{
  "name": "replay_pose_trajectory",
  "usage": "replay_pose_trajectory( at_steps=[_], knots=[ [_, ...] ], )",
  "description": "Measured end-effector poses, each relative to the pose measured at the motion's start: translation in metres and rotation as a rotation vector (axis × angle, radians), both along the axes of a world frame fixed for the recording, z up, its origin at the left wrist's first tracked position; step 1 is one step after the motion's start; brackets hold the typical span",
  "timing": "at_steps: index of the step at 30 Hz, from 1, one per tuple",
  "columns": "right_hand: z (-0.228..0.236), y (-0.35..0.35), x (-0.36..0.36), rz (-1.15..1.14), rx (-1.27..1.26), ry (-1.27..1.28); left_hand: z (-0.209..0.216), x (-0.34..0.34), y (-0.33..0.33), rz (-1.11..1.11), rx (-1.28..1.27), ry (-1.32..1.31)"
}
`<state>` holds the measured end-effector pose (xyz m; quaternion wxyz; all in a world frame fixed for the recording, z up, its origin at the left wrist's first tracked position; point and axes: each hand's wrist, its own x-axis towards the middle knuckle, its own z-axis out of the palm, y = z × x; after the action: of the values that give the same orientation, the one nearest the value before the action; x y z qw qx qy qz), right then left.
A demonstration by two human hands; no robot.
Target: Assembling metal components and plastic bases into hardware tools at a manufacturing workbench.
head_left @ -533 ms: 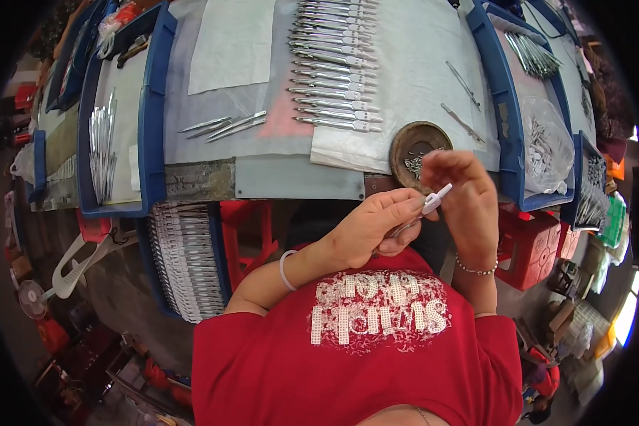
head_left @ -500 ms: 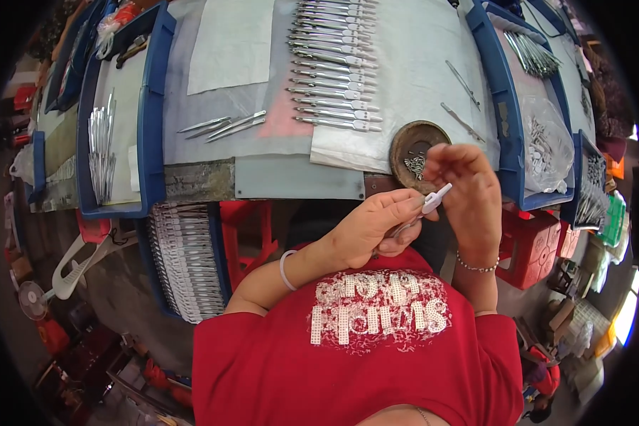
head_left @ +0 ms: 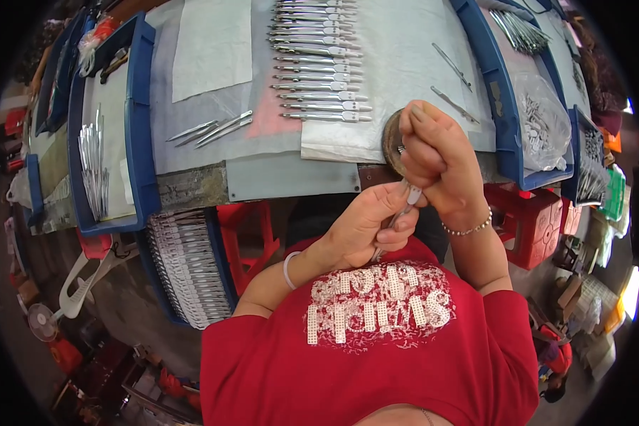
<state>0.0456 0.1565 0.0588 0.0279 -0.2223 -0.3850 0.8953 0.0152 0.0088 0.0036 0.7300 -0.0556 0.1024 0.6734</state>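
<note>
My left hand (head_left: 376, 224) is closed around a silver metal drawing compass (head_left: 413, 196). The compass's pale flat head sticks up past the thumb, and its legs run down through the curled fingers. Against that head rests the heel of my right hand (head_left: 439, 160), curled into a fist with the thumb on top. Whatever the right fingers hold is hidden. Behind this fist a round brown dish (head_left: 390, 145) of small metal parts is partly covered. A long row of similar compasses (head_left: 323, 77) lies side by side on the table, beyond my hands.
Loose metal legs (head_left: 216, 131) lie left of the row, and two thin pieces (head_left: 453, 65) lie to the right. Blue trays (head_left: 140, 121) of metal parts flank the table. A bag of small parts (head_left: 539, 124) sits in the right tray. Below the table edge stands a red stool (head_left: 529, 231).
My right hand has gone from loosely spread fingers to a closed fist above the left hand. The compass has turned more upright. The whole view has shifted slightly.
</note>
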Motion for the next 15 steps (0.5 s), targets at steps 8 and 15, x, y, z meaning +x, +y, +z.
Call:
replay_pose_trajectory(
  at_steps=[8,15],
  knots=[
    [-0.007,0.005,-0.005,-0.104,-0.131,0.052,-0.004,0.004,0.008,0.088,0.084,-0.186],
    [-0.006,0.009,-0.008,-0.036,-0.095,0.005,-0.008,0.006,0.009,0.052,0.074,-0.241]
  ],
)
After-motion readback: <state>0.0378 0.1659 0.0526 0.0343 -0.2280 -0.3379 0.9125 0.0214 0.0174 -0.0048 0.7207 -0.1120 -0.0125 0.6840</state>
